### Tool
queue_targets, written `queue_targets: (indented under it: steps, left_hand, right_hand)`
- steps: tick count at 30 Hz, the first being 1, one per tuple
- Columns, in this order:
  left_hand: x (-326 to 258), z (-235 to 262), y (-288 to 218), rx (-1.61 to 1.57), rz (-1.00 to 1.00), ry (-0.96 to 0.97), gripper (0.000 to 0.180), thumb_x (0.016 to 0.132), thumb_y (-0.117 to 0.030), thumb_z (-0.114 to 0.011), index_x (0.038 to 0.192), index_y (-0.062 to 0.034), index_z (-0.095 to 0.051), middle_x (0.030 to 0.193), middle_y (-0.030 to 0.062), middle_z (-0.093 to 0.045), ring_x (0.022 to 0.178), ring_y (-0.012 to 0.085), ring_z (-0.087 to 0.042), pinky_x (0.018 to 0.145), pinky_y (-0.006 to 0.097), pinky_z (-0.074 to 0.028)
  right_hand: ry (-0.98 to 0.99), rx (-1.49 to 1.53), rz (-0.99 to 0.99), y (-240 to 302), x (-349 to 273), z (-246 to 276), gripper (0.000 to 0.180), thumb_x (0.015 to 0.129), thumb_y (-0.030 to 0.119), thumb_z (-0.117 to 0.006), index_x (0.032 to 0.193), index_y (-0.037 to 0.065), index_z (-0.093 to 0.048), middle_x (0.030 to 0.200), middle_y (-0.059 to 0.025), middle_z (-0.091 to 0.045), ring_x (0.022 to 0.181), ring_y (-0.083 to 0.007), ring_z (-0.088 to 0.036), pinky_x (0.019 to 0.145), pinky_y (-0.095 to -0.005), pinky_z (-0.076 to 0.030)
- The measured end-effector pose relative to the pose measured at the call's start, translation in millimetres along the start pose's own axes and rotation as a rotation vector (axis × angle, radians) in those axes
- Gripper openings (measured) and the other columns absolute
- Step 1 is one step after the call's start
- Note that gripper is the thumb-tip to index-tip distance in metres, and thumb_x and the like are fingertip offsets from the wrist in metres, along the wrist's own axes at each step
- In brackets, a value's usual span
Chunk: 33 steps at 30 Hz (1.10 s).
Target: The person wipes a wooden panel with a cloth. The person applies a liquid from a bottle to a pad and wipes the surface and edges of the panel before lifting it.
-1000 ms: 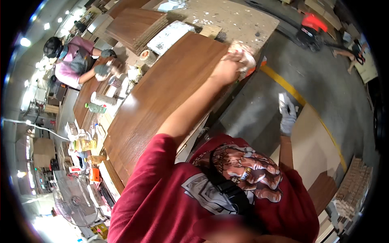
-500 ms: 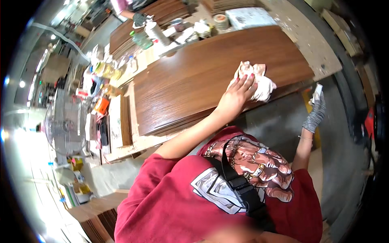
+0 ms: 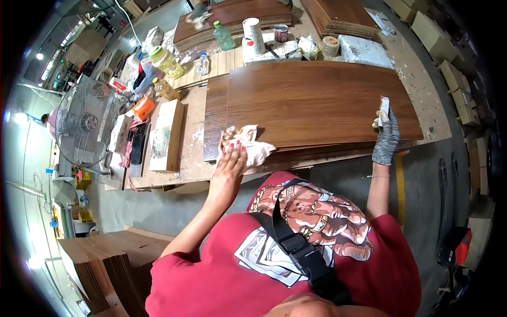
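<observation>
My bare left hand (image 3: 228,168), with red nails, presses its fingers onto a crumpled off-white cloth (image 3: 257,150). The cloth lies at the near left corner of a stack of brown wood-grain panels (image 3: 322,105), partly over the front edge. The top panel is offset to the right, so a strip of the panel below (image 3: 215,113) shows on the left. My right hand (image 3: 387,138), in a grey knitted glove, is at the stack's right end. Its fingers are closed on a small flat white piece (image 3: 384,110) whose kind I cannot make out.
Behind the panels stand a green bottle (image 3: 224,37), a white cylindrical container (image 3: 253,37), a jar (image 3: 281,33) and a white wrapped block (image 3: 365,51). A wooden block (image 3: 168,136) and a phone (image 3: 138,143) lie left, near a fan (image 3: 84,122). Another person's gloved hand (image 3: 199,15) works at the far panels.
My left hand has swept the cloth leftward to the panels' near left corner. My right hand has come from beside the table to the stack's right end. The view has shifted.
</observation>
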<state>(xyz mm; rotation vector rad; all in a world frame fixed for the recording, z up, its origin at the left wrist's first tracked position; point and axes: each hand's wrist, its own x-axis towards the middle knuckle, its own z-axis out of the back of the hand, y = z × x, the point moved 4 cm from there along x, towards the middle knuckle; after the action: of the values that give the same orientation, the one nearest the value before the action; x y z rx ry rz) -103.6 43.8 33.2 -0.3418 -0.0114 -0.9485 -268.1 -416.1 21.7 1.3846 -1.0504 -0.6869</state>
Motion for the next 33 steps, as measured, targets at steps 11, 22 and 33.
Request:
queue_targets:
  steps: [11, 22, 33]
  left_hand:
    - [61, 59, 49, -0.598, 0.426, -0.277, 0.051, 0.096, 0.009, -0.054, 0.143, -0.0105, -0.060, 0.075, 0.0027, -0.056, 0.063, 0.0072, -0.048, 0.056, 0.025, -0.043]
    - [174, -41, 63, 0.100, 0.090, -0.069, 0.057, 0.101, -0.031, -0.057, 0.148, 0.0008, -0.051, 0.155, 0.0285, -0.044, 0.145, 0.0486, -0.038, 0.122, 0.050, -0.031]
    - [210, -89, -136, -0.067, -0.234, -0.071, 0.055, 0.100, -0.032, -0.060, 0.149, -0.0090, -0.052, 0.158, 0.0170, -0.046, 0.150, 0.0363, -0.037, 0.125, 0.050, -0.024]
  right_hand:
    - [-0.262, 0.107, 0.013, 8, 13, 91, 0.031, 0.101, 0.021, -0.067, 0.122, -0.001, -0.066, 0.100, -0.0097, -0.073, 0.074, -0.0121, -0.067, 0.065, -0.0250, -0.057]
    - [-0.432, 0.251, -0.018, 13, 30, 170, 0.039, 0.101, 0.029, -0.066, 0.129, 0.001, -0.064, 0.109, -0.0108, -0.072, 0.086, -0.0180, -0.071, 0.072, -0.0290, -0.059]
    - [-0.408, 0.152, -0.119, 27, 68, 206, 0.041, 0.099, 0.035, -0.067, 0.130, 0.008, -0.065, 0.113, -0.0034, -0.070, 0.098, -0.0172, -0.067, 0.077, -0.0316, -0.058]
